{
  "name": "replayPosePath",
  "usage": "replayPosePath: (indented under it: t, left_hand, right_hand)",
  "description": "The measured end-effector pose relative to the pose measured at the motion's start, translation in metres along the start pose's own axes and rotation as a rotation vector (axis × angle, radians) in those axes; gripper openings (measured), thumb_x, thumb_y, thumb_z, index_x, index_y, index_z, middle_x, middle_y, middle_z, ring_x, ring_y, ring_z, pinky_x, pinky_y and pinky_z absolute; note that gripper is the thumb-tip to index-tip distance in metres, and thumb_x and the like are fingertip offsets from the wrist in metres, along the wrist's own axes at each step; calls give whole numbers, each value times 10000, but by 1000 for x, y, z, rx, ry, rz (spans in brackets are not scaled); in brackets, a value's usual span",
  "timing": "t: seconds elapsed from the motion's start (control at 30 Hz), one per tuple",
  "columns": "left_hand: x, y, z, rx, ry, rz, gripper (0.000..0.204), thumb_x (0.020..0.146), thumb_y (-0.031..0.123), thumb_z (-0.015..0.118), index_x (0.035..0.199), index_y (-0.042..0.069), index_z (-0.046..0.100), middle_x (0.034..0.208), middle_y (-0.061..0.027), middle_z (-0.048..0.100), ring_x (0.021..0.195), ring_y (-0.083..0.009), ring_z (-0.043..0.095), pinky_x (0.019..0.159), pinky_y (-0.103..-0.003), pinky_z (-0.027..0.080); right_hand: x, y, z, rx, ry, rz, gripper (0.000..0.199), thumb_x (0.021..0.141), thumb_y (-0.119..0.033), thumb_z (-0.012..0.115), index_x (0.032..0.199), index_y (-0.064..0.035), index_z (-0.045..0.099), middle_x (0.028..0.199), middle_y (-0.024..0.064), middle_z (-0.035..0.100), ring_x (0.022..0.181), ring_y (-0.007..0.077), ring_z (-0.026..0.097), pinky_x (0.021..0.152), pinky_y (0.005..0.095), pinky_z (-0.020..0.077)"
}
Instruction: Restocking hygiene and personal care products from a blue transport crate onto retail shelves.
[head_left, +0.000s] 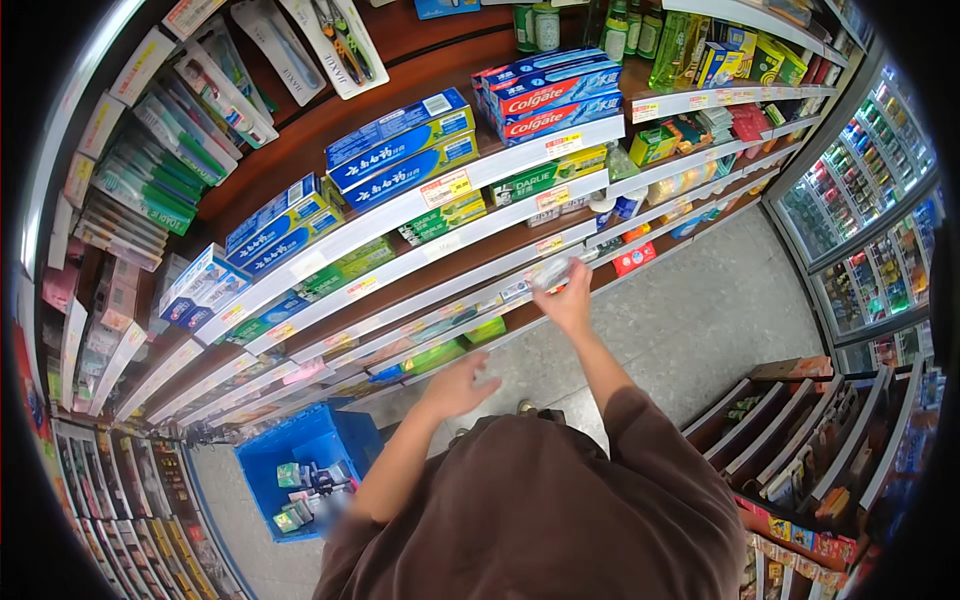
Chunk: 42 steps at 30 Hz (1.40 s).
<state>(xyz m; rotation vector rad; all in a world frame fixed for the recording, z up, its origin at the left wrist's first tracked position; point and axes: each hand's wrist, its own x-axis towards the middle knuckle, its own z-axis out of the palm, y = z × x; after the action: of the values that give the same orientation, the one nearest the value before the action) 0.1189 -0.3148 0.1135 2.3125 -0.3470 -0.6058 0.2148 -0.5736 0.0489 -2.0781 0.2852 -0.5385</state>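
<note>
My right hand [570, 302] is closed on a small whitish package [548, 273] in front of the lower shelves; its exact kind is blurred. My left hand [458, 388] hangs near the lower shelf front with its fingers apart and nothing in it. Down to the left, a blue plastic crate [262, 448] stands on the floor. Inside it lie several small packages [298, 515], some green and white, others dark. Toothpaste boxes [400, 150] in blue and yellow line the upper shelf above my hands.
Red and blue toothpaste boxes [550, 95] are stacked farther right, with green bottles [640, 30] behind. Packaged toothbrushes [165, 165] hang at the left. Glass-door drink coolers [860, 190] stand at the far right. A low product rack [800, 440] is behind my right side. Grey floor tiles [690, 300] run between.
</note>
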Motion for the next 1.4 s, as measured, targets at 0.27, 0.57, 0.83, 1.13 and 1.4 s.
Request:
replayPosePath:
  t: [0.27,0.57,0.83,1.13,1.4]
  left_hand:
    - [-80,-43,-1,34,-44,-231,652,870,451,657,1360,42,525,1170,-177,678,1003,-332,680,892,-408,524]
    - [-117,-69,37,-168,97,-455,576,892,362,665,1330,9,542,1123,-169,700,975,-299,693,865,-386,534]
    - [-114,-55,37,-174,122,-397,503,916,306,655,1304,5,551,1083,-161,712,948,-280,691,849,-383,536]
    - [-164,-103,49,-224,213,-504,506,900,338,651,1275,7,567,992,-145,724,901,-277,698,809,-379,541]
    - [-253,-246,28,-351,584,-616,296,891,262,655,1045,10,670,883,-127,715,832,-234,690,750,-355,541]
  right_hand:
    - [118,44,10,-102,299,-166,804,634,-341,889,1220,37,488,1128,200,549,1083,368,542,947,448,451]
    - [129,54,29,-214,178,-62,855,589,-334,902,1272,4,514,1174,216,601,1100,401,541,978,498,424]
    - [124,40,28,-276,170,55,925,572,-328,923,1313,17,488,1235,219,568,1155,402,505,1011,510,395]
    - [-44,109,44,-51,31,-116,579,825,-259,766,1256,38,520,1212,221,569,1158,382,533,1015,451,419]
    - [-297,196,28,42,-1114,665,466,830,-404,744,1113,-35,722,1014,115,726,903,231,668,807,337,522]
